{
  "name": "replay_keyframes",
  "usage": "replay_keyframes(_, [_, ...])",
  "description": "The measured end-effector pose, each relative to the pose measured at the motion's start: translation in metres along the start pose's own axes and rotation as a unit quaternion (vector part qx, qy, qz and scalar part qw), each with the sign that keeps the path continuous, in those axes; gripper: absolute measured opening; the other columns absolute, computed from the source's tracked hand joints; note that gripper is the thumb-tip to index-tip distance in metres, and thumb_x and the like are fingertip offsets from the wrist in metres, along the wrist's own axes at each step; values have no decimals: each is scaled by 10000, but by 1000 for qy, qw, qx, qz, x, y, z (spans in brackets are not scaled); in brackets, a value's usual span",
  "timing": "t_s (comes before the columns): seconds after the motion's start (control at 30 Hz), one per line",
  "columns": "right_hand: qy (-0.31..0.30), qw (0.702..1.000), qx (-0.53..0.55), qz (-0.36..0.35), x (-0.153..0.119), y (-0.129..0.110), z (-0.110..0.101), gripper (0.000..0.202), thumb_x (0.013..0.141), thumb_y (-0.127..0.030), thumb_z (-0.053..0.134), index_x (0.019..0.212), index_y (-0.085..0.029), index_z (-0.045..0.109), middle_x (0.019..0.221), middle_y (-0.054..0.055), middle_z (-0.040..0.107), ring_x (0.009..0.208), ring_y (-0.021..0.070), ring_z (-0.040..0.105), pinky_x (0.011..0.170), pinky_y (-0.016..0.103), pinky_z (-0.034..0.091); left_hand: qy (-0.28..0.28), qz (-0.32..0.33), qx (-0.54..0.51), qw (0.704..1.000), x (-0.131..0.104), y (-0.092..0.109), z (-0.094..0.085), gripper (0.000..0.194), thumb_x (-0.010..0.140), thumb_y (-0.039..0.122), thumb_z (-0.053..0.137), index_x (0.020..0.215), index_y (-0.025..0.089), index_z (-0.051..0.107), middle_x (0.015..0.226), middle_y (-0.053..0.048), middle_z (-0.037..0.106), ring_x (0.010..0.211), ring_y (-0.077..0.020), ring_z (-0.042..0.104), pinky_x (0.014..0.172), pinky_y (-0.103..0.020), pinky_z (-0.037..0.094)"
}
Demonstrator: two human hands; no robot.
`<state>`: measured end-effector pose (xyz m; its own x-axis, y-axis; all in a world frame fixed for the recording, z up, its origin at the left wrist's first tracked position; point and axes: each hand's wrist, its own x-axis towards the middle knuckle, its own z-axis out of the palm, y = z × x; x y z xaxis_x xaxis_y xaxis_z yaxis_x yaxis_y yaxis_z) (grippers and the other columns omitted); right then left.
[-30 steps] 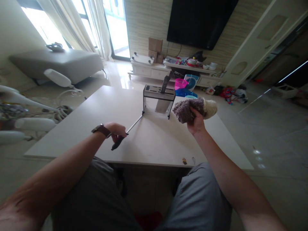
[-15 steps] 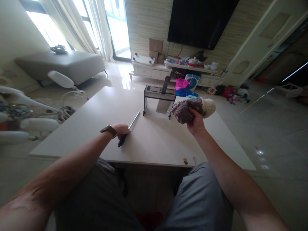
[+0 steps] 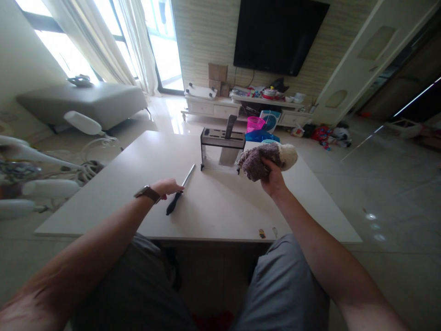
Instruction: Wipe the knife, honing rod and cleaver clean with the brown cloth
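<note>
My left hand (image 3: 167, 187), wearing a watch on its wrist, is closed at the spot where the handle and rod of a sharpening steel (image 3: 175, 202) meet. This steel has a black handle and a long silver rod slanting away from me, low over the white table. Bunched in my right hand (image 3: 273, 179) is a fluffy brown and cream cloth (image 3: 257, 163), raised above the table. Behind it stands a knife holder (image 3: 210, 138) with clear sides and a dark slotted top; one dark-handled knife (image 3: 230, 126) sits in it.
The white table (image 3: 120, 184) carries two small stickers or marks (image 3: 262, 233) near its front edge. Beyond it are a pink basket (image 3: 255, 123), a low TV cabinet (image 3: 225, 110) and a grey bench (image 3: 82, 103). White lamp arms (image 3: 51, 188) stand at the left.
The view has tilted slightly, shifting everything a little left and down. My left hand has slid slightly left against the steel, baring more of its handle. My right hand still grips the cloth.
</note>
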<state>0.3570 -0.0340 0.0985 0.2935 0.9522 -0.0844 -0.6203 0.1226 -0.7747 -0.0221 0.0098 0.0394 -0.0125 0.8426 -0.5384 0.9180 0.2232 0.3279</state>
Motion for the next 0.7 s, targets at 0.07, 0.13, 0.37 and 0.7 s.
replay_keyframes(0.07, [-15,1000,-2,13,-3,-1,1,259,714,-133,749,963,-201,726,901,-6,809,842,164,765,810,290,643,32,13,15,999,0,4,-1,437,658,581,768,633,187,581,606,-121,603,663,-321,669,586,-362,489])
replay_keyframes(0.13, [-36,998,-9,41,-8,-2,3,247,713,-132,733,946,-213,724,886,-12,806,841,173,763,811,298,642,88,60,-7,994,-2,14,0,411,668,571,753,667,190,597,655,-122,635,770,-323,675,650,-355,491])
replay_keyframes(0.37, [-147,968,-43,199,-42,7,16,287,650,-95,673,917,-176,742,877,34,807,805,209,756,768,326,634,-113,240,-500,824,-41,67,24,581,780,700,613,991,164,692,1079,-140,740,1064,-272,676,922,-413,548])
replay_keyframes(0.7, [-137,960,-87,228,-49,48,27,186,730,-227,672,909,-217,719,757,-1,773,724,208,723,694,333,614,-184,145,-731,641,-87,105,52,322,826,211,646,1142,165,690,1058,-96,778,953,-230,750,877,-371,612])
